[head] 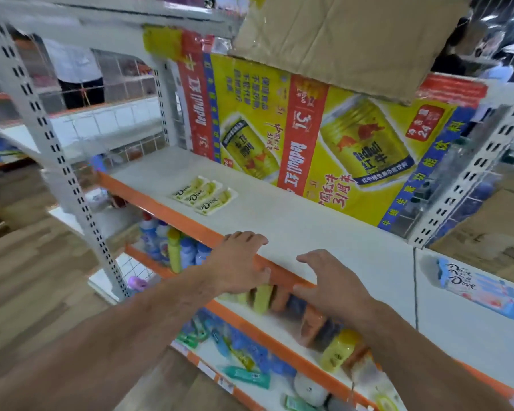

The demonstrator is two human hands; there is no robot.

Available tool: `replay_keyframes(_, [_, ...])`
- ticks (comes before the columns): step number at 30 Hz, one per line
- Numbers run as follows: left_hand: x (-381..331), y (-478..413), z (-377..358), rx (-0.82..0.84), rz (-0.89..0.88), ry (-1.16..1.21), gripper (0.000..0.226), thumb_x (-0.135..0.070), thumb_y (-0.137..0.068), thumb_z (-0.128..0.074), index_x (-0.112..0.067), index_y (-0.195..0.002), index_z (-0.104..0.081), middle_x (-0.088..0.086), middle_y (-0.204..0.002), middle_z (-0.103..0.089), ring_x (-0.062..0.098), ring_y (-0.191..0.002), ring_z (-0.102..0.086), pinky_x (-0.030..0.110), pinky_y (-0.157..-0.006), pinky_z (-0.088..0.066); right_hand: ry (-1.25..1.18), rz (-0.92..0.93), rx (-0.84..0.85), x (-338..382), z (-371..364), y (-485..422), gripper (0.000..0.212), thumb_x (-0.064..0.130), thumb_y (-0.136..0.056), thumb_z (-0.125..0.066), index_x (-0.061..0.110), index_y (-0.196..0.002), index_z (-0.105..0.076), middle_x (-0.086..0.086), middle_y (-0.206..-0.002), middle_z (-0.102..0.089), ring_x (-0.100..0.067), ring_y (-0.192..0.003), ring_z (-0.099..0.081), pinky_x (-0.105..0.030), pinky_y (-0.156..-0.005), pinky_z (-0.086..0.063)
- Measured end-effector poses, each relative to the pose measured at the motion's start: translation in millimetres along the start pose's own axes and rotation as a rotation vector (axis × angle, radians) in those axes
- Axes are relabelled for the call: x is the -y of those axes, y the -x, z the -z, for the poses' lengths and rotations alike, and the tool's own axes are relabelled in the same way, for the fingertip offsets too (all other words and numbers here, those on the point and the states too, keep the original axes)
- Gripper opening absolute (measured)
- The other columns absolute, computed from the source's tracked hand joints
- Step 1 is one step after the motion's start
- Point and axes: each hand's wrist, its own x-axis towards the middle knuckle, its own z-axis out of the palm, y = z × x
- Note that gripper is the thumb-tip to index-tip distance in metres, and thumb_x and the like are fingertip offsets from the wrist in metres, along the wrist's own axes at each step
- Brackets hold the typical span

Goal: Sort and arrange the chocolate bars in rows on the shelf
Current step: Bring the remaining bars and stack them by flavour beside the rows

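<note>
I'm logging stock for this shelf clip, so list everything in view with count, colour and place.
Yellow-green Dove bars: three, side by side, left part of the top shelf.
Blue Dove bars: a small stack, count unclear, far right.
Mixed bars: blurred yellow, orange and dark, shelf below, under the hands.
Red Bull poster: one, yellow and red, shelf back.
Cardboard box: one, brown, above.
Bottles: several, blue and yellow, lower left.
Left hand: open, on the orange edge.
Right hand: open, beside it.

"Dove" is printed on the three yellow chocolate bars (204,196) and on the blue bars (479,287) at right. The far yellow poster (324,137) reads "RedBull" (printed mirrored), also "31" and "24".
</note>
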Motion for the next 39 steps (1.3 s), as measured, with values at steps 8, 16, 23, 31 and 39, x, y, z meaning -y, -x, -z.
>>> replay_keyframes(8, [135, -21, 37, 0.014, 0.051, -0.017, 0.061, -0.049, -0.082, -0.054, -0.026, -0.137, -0.044, -0.004, -0.137, -0.047, 0.020, -0.129, -0.040, 0.038, -0.108, -0.033, 0.025, 0.070, 0.042, 91, -33, -116, 0.061, 0.049, -0.084, -0.061, 0.030, -0.139, -0.044, 0.008, -0.138, -0.041, -0.011, -0.127, -0.042, -0.030, -0.102, -0.039])
replay_keyframes(16, [205, -53, 33, -0.043, 0.141, -0.044, 0.041, -0.040, -0.079, -0.043, -0.021, -0.111, -0.059, -0.002, -0.115, -0.058, 0.021, -0.113, -0.047, 0.039, -0.099, -0.042, 0.060, 0.114, 0.094, 110, -51, -192, 0.058, 0.044, -0.085, -0.061, 0.028, -0.138, -0.045, 0.007, -0.138, -0.043, -0.014, -0.126, -0.044, -0.030, -0.100, -0.041])
replay_keyframes(23, [215, -87, 25, -0.093, 0.135, -0.231, 0.049, -0.046, -0.074, -0.030, -0.027, -0.109, -0.059, -0.013, -0.107, -0.057, 0.021, -0.104, -0.049, 0.034, -0.077, -0.037, 0.110, 0.216, 0.170, 109, -61, -249, 0.058, 0.038, -0.090, -0.055, 0.028, -0.144, -0.038, 0.005, -0.154, -0.030, -0.021, -0.132, -0.040, -0.033, -0.104, -0.038])
replay_keyframes(31, [214, -132, 19, -0.020, 0.072, -0.141, 0.030, -0.034, -0.079, -0.033, -0.024, -0.093, -0.057, -0.008, -0.089, -0.061, 0.016, -0.098, -0.050, 0.032, -0.079, -0.040, 0.231, 0.320, 0.185, 83, -51, -289, 0.050, 0.041, -0.081, -0.057, 0.033, -0.130, -0.048, 0.005, -0.132, -0.048, -0.025, -0.108, -0.053, -0.033, -0.080, -0.047])
replay_keyframes(39, [198, -173, 30, 0.005, 0.188, -0.016, 0.036, -0.039, -0.078, -0.069, -0.025, -0.110, -0.059, -0.006, -0.114, -0.058, 0.018, -0.111, -0.050, 0.029, -0.084, -0.039, 0.172, 0.231, 0.273, 53, -20, -275, 0.030, 0.040, -0.072, -0.068, 0.024, -0.095, -0.056, 0.008, -0.101, -0.054, -0.019, -0.089, -0.055, -0.031, -0.066, -0.047])
